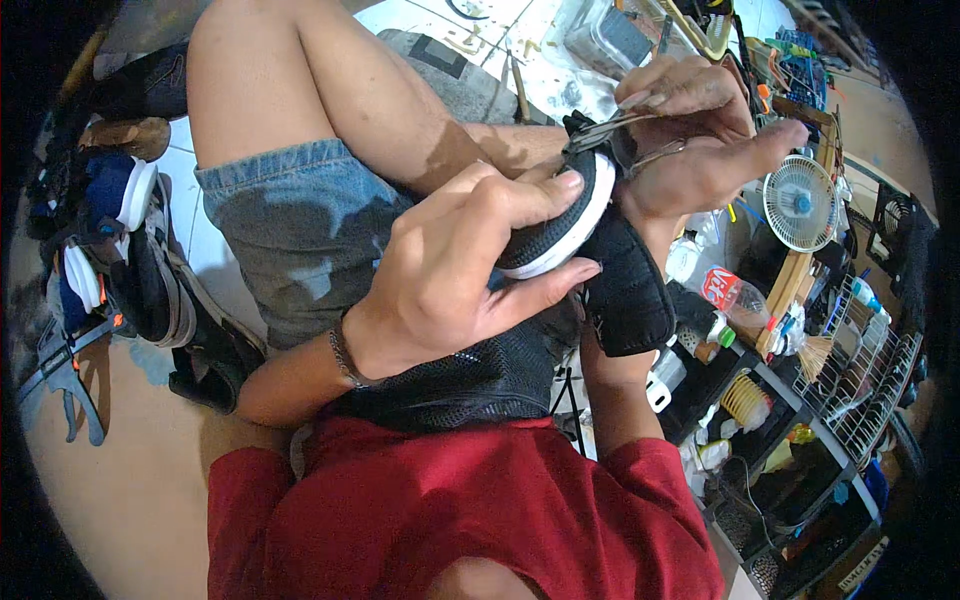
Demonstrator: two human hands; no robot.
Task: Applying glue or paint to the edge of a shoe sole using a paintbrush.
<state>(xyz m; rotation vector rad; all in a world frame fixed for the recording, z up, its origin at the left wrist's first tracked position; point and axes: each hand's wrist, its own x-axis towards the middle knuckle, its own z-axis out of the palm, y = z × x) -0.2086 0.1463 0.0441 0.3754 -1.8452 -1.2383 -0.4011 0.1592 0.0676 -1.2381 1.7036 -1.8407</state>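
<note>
A black shoe (565,215) with a white sole edge is in front of my chest. My left hand (440,245) grips it, thumb and fingers on either side of the sole. At the shoe's far end my right hand (695,140) has its fingers bent in a pinch around thin dark strands (610,128), which run taut to the shoe. A thin shiny curved piece (665,150) shows by that palm; I cannot tell if it is thread or wire. A black wrist wrap (628,290) is around my right wrist.
Several shoes (140,195) are piled at the left, with grey-handled pliers (75,400) nearby. At the right stand a small white fan (800,203), a plastic bottle (735,297) with a red label, and a wire rack (865,370). A clear plastic box (605,40) lies ahead.
</note>
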